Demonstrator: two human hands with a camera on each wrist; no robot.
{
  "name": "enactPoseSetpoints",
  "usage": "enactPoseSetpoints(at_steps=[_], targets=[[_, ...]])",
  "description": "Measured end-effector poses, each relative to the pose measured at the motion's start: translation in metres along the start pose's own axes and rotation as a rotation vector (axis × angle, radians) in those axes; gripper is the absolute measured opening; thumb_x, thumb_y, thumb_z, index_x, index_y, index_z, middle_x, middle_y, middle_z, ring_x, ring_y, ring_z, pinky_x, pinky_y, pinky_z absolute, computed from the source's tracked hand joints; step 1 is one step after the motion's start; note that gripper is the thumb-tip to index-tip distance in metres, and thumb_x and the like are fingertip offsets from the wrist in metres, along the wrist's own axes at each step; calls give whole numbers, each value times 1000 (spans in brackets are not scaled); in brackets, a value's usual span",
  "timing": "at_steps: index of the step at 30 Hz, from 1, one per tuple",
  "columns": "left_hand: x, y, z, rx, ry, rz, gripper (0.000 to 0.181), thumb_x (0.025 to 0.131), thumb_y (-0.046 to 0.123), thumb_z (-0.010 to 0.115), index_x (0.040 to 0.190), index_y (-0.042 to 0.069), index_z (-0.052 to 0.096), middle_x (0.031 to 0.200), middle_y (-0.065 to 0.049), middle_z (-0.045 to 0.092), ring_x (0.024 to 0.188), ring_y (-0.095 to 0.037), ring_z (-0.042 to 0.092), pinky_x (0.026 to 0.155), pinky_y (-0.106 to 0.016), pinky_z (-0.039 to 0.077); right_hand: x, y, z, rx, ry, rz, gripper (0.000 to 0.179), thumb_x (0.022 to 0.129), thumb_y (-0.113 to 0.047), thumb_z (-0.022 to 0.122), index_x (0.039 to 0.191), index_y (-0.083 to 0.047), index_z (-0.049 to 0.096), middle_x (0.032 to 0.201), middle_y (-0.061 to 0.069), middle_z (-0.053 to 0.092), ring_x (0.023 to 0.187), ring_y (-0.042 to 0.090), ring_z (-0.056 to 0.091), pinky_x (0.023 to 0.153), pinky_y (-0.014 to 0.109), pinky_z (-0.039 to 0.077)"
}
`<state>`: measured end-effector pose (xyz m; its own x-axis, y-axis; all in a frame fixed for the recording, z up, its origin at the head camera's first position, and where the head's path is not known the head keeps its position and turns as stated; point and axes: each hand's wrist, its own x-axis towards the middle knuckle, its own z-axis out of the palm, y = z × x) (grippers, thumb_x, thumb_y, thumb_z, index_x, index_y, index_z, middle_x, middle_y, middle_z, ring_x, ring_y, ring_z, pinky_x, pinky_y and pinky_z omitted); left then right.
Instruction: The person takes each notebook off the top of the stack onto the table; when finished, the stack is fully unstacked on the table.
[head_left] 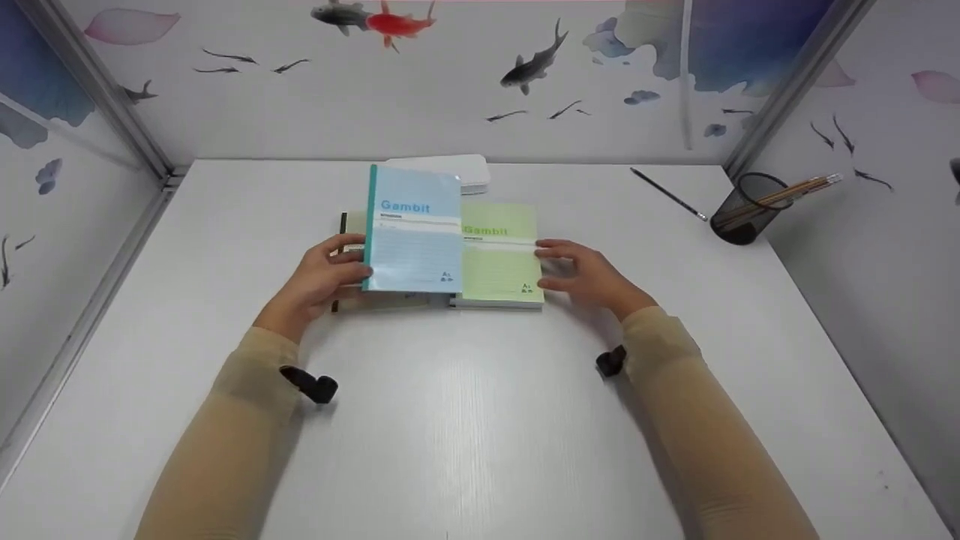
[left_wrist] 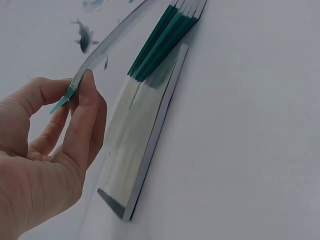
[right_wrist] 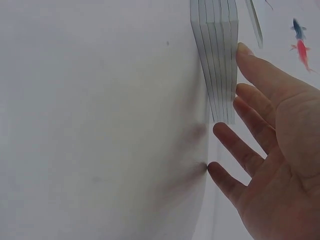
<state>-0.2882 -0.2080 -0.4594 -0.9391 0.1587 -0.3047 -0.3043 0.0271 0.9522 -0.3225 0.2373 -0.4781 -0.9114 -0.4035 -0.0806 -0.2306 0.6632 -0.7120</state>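
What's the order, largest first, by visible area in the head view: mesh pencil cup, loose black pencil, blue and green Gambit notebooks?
1. Blue Gambit notebook, lifted nearer the camera
2. Green Gambit notebook, partly covered; true size unsure
3. Mesh pencil cup
4. Loose black pencil

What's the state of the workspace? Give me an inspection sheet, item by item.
Surface: white table.
Job's things: blue notebook lifted; pale notebook lying below it; green notebook tops a stack.
Clutter: loose pencil; tilted cup holding pencils; white object behind, partly hidden.
Hands: left hand pinches the blue notebook; right hand at the stack's right side.
Cables: nothing seen.
Surroundings: walls with painted fish.
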Motion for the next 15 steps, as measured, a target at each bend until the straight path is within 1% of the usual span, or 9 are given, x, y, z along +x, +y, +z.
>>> enactPoseSetpoints(at_steps=[3, 6, 10, 15], targets=[[-8, 1, -18, -12, 13, 11, 60, 96, 5, 69, 150, 17, 44, 138, -8, 58, 100, -16, 71, 88, -35, 62, -1, 0, -2, 7, -1, 4, 58, 93, -29, 79, 147, -18, 58, 163, -6, 42, 157, 23, 29, 127, 49, 27], [-16, 0, -35, -14, 24, 6, 62, 97, 7, 70, 151, 17, 42, 134, -5, 59, 98, -14, 72, 84, -32, 63, -2, 0, -2, -2, 1, 9, 58, 93, -29, 79, 146, -19, 58, 163, -6, 43, 157, 24, 29, 128, 48, 26], [-27, -5, -62, 7, 46, -24, 66, 98, 9, 70, 155, 16, 38, 131, -1, 59, 98, -11, 73, 82, -28, 62, -2, 0, 0, -11, -9, 8, 58, 94, -29, 78, 147, -19, 58, 163, -7, 42, 157, 23, 28, 128, 48, 26], [-40, -10, -101, 31, 82, -60, 70, 97, 12, 72, 156, 16, 36, 128, 3, 60, 97, -9, 72, 82, -27, 61, -2, -1, 0, -4, -4, -1, 59, 94, -27, 78, 149, -20, 56, 163, -7, 42, 157, 23, 29, 127, 47, 28]])
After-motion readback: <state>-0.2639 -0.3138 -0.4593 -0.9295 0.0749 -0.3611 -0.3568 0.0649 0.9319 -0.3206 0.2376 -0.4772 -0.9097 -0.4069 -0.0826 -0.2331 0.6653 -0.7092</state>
